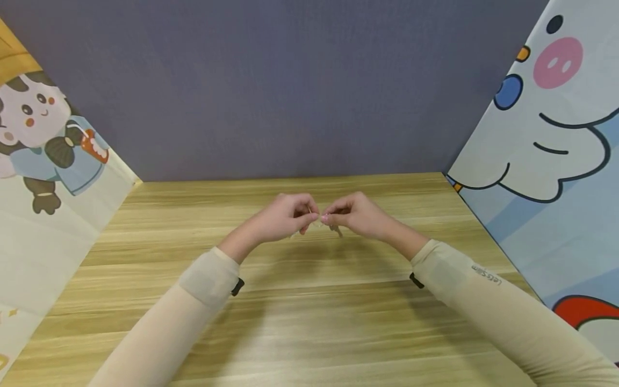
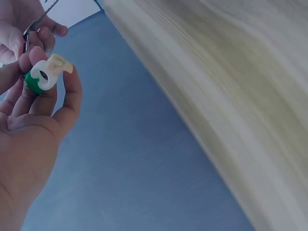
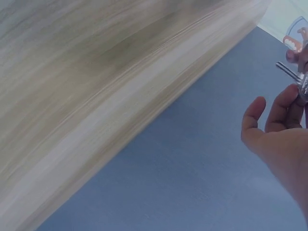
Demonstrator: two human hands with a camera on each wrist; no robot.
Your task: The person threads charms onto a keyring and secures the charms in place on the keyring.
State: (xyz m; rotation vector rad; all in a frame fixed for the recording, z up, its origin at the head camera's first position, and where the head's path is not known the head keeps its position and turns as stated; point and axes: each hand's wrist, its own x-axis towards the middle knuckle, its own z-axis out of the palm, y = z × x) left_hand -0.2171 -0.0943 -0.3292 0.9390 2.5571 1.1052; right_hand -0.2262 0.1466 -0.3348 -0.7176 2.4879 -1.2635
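Observation:
Fingertip to fingertip, the two hands meet over the far middle of the table in the head view. My left hand pinches a small charm, white and green with a pale yellow end and a dark hole in its middle. Between the fingers of my right hand is a silver metal key with a thin straight shaft, its lower part hanging below the fingertips. Fingers hide much of both things, and I cannot tell whether a ring links them.
The wood-grain table spreads under both forearms. A grey-blue panel stands along its far edge. Cartoon-printed panels flank it on the left and on the right.

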